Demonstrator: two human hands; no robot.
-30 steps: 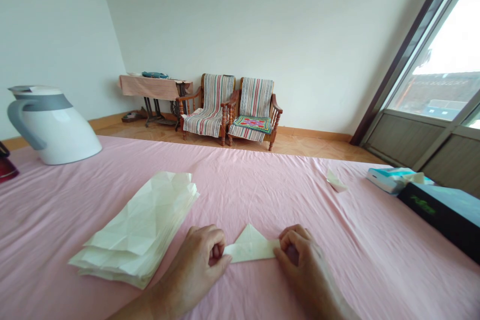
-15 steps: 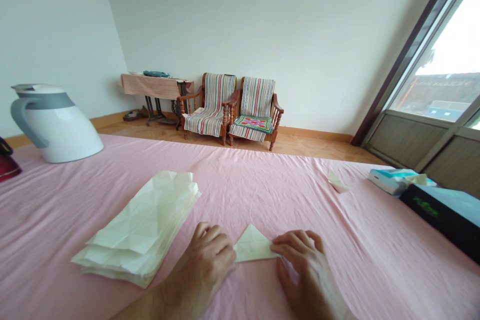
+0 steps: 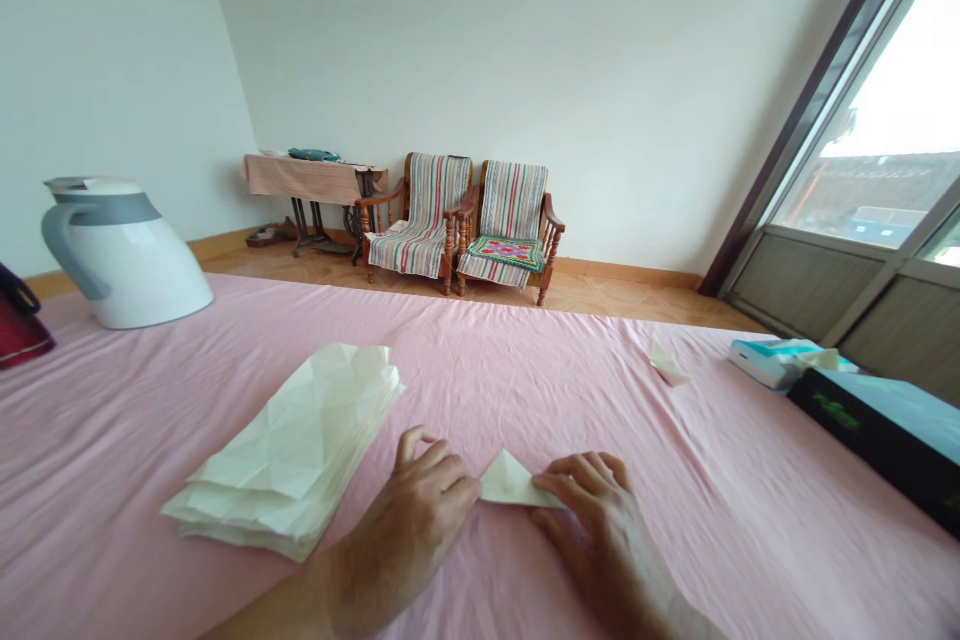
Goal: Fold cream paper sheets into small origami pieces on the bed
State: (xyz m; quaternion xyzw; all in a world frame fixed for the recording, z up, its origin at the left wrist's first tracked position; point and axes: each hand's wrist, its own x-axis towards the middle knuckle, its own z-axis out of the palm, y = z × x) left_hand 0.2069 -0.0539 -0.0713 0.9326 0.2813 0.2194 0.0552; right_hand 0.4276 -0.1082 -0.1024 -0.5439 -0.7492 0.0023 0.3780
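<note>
A small folded piece of cream paper [image 3: 508,482] lies on the pink cloth [image 3: 525,370] near the front edge, its triangular tip pointing away from me. My left hand [image 3: 416,520] covers its left end with curled fingers pressed down. My right hand [image 3: 600,525] presses on its right end, fingers bent together over the fold. Both hands nearly meet over the paper, and only the tip shows between them. A stack of creased cream sheets [image 3: 300,450] lies just left of my left hand.
A white jug with a grey handle [image 3: 124,255] stands at the far left, a dark red object [image 3: 22,325] beside it. A small folded paper piece [image 3: 667,365] lies at the right. A tissue pack [image 3: 780,362] and a black box [image 3: 885,440] sit at the right edge.
My hands have closed in toward each other over the folded paper, so less of it shows now. The view has shifted slightly to the left.
</note>
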